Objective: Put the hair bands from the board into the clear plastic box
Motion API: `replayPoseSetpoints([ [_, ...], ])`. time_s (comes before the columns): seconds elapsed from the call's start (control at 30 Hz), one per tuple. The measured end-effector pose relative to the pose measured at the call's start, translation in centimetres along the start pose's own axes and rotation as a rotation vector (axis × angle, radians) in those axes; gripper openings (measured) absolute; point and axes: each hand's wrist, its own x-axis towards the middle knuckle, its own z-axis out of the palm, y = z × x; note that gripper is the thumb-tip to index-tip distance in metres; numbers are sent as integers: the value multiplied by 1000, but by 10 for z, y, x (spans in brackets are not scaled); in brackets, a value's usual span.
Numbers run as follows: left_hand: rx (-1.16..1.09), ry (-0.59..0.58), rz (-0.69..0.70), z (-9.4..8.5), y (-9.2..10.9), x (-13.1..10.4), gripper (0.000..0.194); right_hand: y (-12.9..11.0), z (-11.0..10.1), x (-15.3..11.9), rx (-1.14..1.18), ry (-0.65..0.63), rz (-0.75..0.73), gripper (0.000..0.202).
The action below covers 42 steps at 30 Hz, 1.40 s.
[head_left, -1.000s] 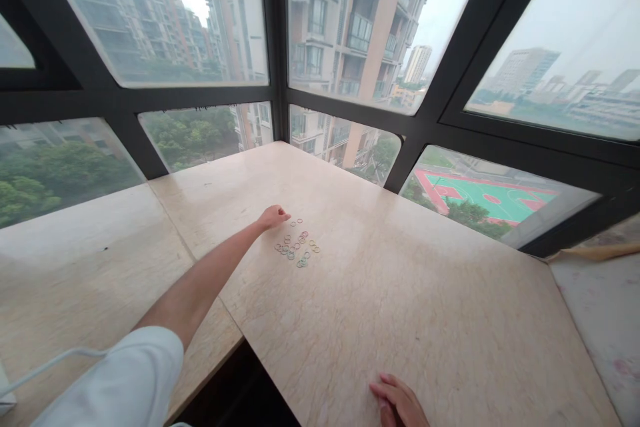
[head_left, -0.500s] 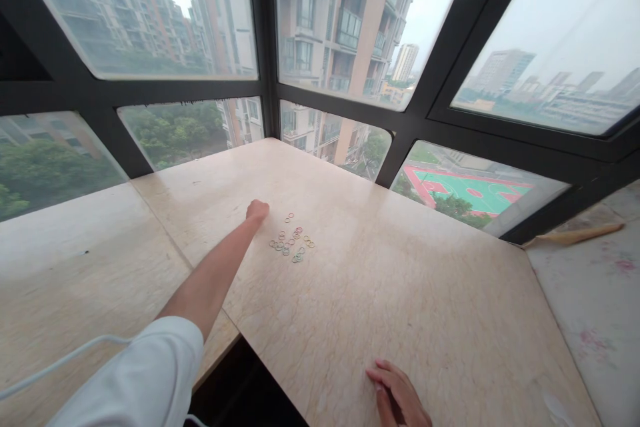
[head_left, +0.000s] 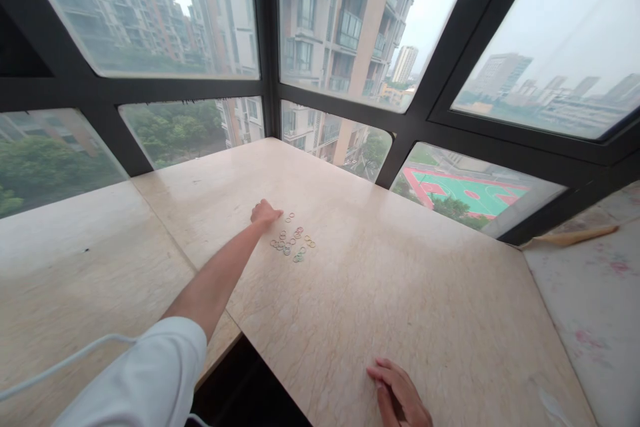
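Note:
Several small thin rings lie in a loose cluster on the stone counter: pink ones (head_left: 299,231), yellow ones (head_left: 310,242) and green ones (head_left: 299,257). Two more rings (head_left: 290,217) sit a little behind the rest. My left hand (head_left: 265,212) is stretched out just left of those two, its fingers curled and its thumb pointing toward them. What the fingers hold, if anything, is too small to make out. Near the front edge my right hand (head_left: 400,392) rests on the counter with fingers loosely bent and the thumb apart, holding nothing visible.
The pale marble counter (head_left: 400,280) runs back to dark window frames (head_left: 270,33). A dark gap (head_left: 245,387) opens at its front edge. A white cable (head_left: 60,360) passes by my left sleeve. At far left is a small dark speck (head_left: 87,251).
My left hand has shifted slightly right, closer to the two rear rings, and its thumb now extends to the right. My right hand has stayed in place.

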Motion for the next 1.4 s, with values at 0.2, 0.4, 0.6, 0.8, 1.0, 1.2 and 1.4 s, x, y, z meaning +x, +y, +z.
replayPoseSetpoints([
  [0.2,-50,40,-63,-9,-14,10,23,3,0,-1,23,-11,7,23],
  [0.4,-189,92,-72,-23,-36,16,20,4,1,-1,29,-10,2,23],
  [0.6,-260,103,-17,-40,-53,6,30,6,0,-1,29,-33,-4,23],
  [0.8,-143,89,214,-48,-57,-28,33,3,-7,4,-40,-96,-50,26],
  [1.0,87,-114,678,-16,-38,-73,68,-5,-11,9,-74,-92,-104,25],
  [1.2,253,-227,693,11,-2,-75,78,-12,-10,8,-68,-86,-77,28],
  [1.4,242,-294,930,24,-1,-100,67,-14,-9,8,-51,-101,-54,28],
])
